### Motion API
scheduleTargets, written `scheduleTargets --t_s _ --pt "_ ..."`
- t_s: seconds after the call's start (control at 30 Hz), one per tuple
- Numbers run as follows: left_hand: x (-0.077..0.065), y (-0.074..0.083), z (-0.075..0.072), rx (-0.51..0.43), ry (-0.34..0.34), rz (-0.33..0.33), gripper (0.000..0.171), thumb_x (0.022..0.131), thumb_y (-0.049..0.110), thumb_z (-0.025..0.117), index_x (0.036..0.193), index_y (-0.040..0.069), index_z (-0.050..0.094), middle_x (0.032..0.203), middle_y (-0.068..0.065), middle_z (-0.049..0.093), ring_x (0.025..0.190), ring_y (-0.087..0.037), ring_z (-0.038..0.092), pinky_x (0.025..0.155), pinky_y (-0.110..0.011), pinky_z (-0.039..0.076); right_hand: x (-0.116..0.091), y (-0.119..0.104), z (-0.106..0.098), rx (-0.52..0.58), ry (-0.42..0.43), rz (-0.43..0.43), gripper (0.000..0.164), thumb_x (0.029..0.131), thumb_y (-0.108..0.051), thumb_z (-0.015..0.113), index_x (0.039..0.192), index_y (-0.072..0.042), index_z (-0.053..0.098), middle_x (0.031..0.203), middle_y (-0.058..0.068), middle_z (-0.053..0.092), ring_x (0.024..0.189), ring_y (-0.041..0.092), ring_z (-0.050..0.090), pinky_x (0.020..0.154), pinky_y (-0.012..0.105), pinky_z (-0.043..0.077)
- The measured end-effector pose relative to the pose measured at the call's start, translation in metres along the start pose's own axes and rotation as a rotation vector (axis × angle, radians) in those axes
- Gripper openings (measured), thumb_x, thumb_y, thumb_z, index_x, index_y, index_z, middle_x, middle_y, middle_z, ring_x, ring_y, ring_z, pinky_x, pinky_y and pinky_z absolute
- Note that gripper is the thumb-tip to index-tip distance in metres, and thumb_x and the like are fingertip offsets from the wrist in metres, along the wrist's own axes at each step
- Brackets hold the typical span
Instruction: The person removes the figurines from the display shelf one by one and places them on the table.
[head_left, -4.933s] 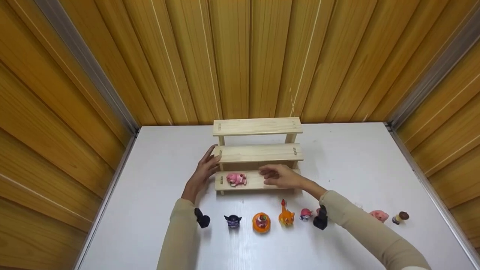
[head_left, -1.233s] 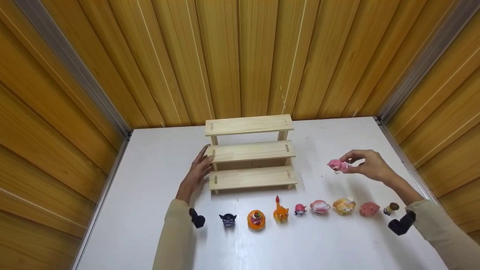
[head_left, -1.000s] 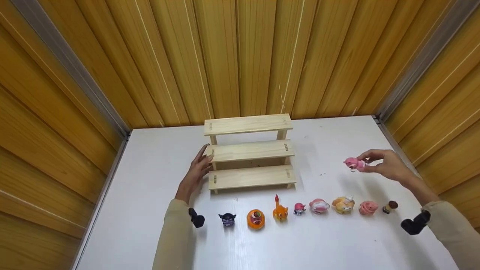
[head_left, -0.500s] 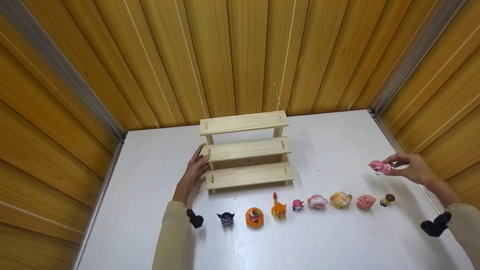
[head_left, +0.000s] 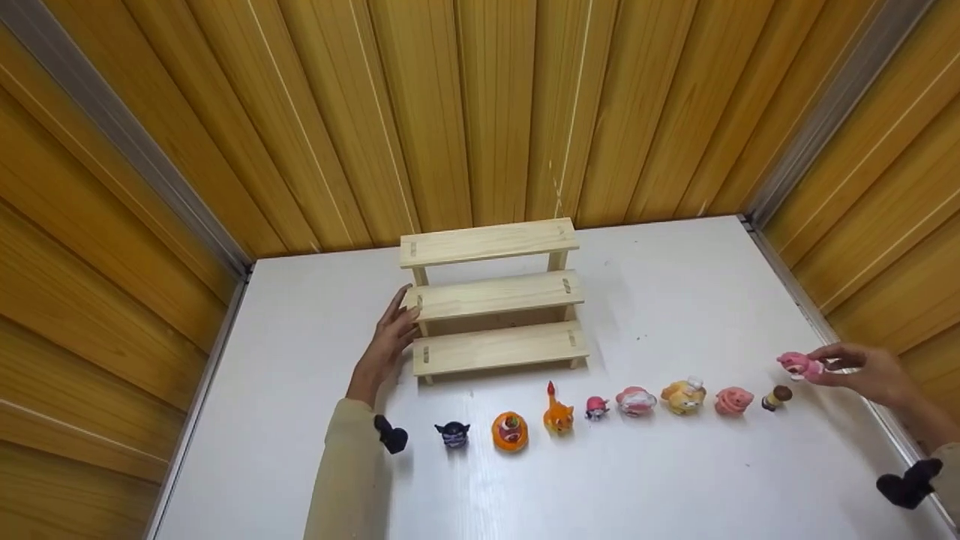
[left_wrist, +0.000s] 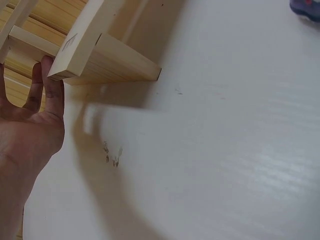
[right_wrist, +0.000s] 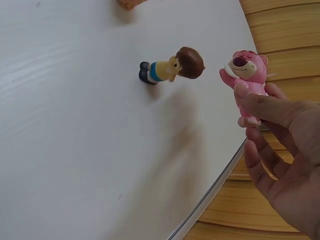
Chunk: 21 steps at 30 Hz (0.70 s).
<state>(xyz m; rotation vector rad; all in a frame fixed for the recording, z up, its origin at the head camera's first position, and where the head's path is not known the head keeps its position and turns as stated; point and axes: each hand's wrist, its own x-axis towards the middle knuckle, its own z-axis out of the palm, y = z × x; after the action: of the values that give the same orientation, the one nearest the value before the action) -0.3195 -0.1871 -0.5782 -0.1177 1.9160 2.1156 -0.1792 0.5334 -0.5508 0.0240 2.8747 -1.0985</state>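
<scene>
At the far right in the head view, my right hand pinches a pink bear figurine between thumb and fingers, above the table. In the right wrist view the bear is upright with its face showing, and the other fingers are spread below it. My left hand rests against the left end of a three-step wooden display shelf. The left wrist view shows its fairly straight fingers touching the end of a shelf board. All three steps are bare.
Figurines stand in a row before the shelf: a dark horned one, a round orange one, an orange long-tailed one, several pinkish or yellow ones, and a brown-haired boy nearest my right hand. Wooden panels enclose the white table.
The pink bear was lying on the lowest step. My right hand has taken it off, carried it rightward, and lowered it toward the row's right end. My left hand has stayed on the shelf.
</scene>
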Motion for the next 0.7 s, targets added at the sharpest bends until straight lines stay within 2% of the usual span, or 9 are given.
scheduleTargets --t_s 0.07,0.23,0.33,0.43,0.5,0.57,0.63,0.7 --pt "-0.001 0.001 -0.001 -0.003 0.000 0.000 0.072 0.101 0.037 0.063 0.162 0.040 0.025 0.170 -0.014 0.016 0.147 -0.036 0.041 0.125 -0.049 0.032 -0.003 0.007 0.001 0.008 0.002 -0.005 0.038 0.085 -0.010 0.083 0.111 0.012 0.067 0.090 -0.036 0.057 0.078 -0.015 0.053 0.064 0.015 0.053" --pt "-0.002 0.003 -0.004 -0.010 -0.010 -0.007 0.071 0.102 0.037 0.062 0.162 0.041 0.024 0.168 -0.013 0.022 0.147 -0.036 0.041 0.126 -0.050 0.030 -0.009 0.023 0.006 0.052 0.003 -0.085 0.030 0.082 0.006 0.079 0.106 0.017 0.065 0.091 -0.039 0.057 0.077 -0.014 0.056 0.061 0.013 0.053" --pt "-0.002 0.004 -0.006 -0.003 -0.023 -0.007 0.071 0.103 0.037 0.061 0.162 0.041 0.021 0.166 -0.012 0.026 0.148 -0.036 0.040 0.126 -0.051 0.029 -0.012 0.029 0.009 0.045 -0.010 -0.061 0.030 0.083 0.006 0.077 0.107 0.018 0.063 0.091 -0.038 0.056 0.076 -0.014 0.055 0.062 0.014 0.054" --pt "-0.002 0.005 -0.008 -0.004 -0.027 -0.012 0.072 0.103 0.037 0.061 0.162 0.041 0.021 0.165 -0.011 0.027 0.148 -0.035 0.040 0.126 -0.050 0.029 -0.015 0.033 0.012 -0.007 -0.025 0.007 0.033 0.087 -0.001 0.077 0.110 0.018 0.064 0.094 -0.020 0.066 0.077 -0.013 0.053 0.063 0.015 0.054" --pt "-0.002 0.006 -0.008 -0.003 -0.027 -0.015 0.072 0.102 0.038 0.062 0.162 0.042 0.022 0.166 -0.010 0.027 0.148 -0.034 0.041 0.126 -0.050 0.029 -0.017 0.035 0.014 -0.037 -0.037 0.053 0.036 0.090 -0.006 0.077 0.113 0.017 0.063 0.100 0.003 0.072 0.080 -0.010 0.053 0.064 0.015 0.053" --pt "-0.003 0.007 -0.009 -0.002 -0.020 -0.016 0.072 0.101 0.039 0.063 0.161 0.043 0.023 0.166 -0.010 0.027 0.148 -0.034 0.041 0.126 -0.049 0.029 -0.016 0.036 0.015 -0.053 -0.039 0.063 0.038 0.091 -0.008 0.076 0.116 0.017 0.062 0.105 0.027 0.068 0.082 -0.010 0.052 0.064 0.015 0.052" --pt "-0.003 0.007 -0.011 0.002 -0.016 -0.014 0.072 0.101 0.040 0.063 0.161 0.043 0.023 0.166 -0.010 0.028 0.148 -0.034 0.040 0.126 -0.050 0.028 -0.016 0.037 0.017 -0.056 -0.040 0.039 0.040 0.090 -0.005 0.075 0.119 0.018 0.060 0.112 0.039 0.063 0.082 -0.013 0.051 0.065 0.014 0.051" --pt "-0.004 0.006 -0.011 -0.002 -0.012 -0.018 0.072 0.101 0.040 0.063 0.162 0.042 0.023 0.165 -0.011 0.028 0.148 -0.035 0.040 0.126 -0.051 0.029 -0.017 0.038 0.019 -0.056 -0.038 0.011 0.043 0.089 -0.002 0.076 0.121 0.019 0.058 0.109 0.032 0.067 0.081 -0.017 0.049 0.065 0.013 0.051"
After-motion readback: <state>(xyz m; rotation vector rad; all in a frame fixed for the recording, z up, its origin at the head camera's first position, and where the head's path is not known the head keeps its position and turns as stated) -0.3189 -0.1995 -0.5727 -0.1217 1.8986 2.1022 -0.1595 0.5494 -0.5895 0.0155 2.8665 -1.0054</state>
